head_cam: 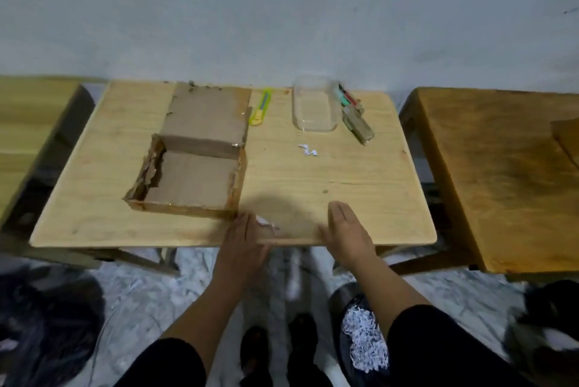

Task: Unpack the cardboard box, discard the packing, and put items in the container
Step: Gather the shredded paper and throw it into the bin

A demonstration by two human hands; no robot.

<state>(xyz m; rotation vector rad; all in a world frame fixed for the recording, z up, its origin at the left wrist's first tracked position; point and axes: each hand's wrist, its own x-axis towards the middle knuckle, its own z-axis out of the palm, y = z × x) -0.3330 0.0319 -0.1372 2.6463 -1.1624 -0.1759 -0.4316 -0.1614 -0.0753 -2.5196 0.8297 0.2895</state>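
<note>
Although the cardboard box (188, 173) lies open and looks emptied at ten o'clock on the table (360, 186), the clear container (314, 104) at one o'clock seems empty, the items (355, 114) just beside it. A few paper scraps (308, 150) remain. Left hand (242, 239) touches a scrap (266, 223) at six o'clock; right hand (346, 230) lies flat, fingers straight and together.

The light was dim and even, cool on the far wall (282, 10); a soft round shadow lay on the table (360, 173) near its front edge, between the left hand (242, 241) and right hand (347, 233); the whole frame was soft, with motion blur strongest at the near corners; wide-angle bending curved the table edges; a faint sheen showed on the clear container (314, 104).
</note>
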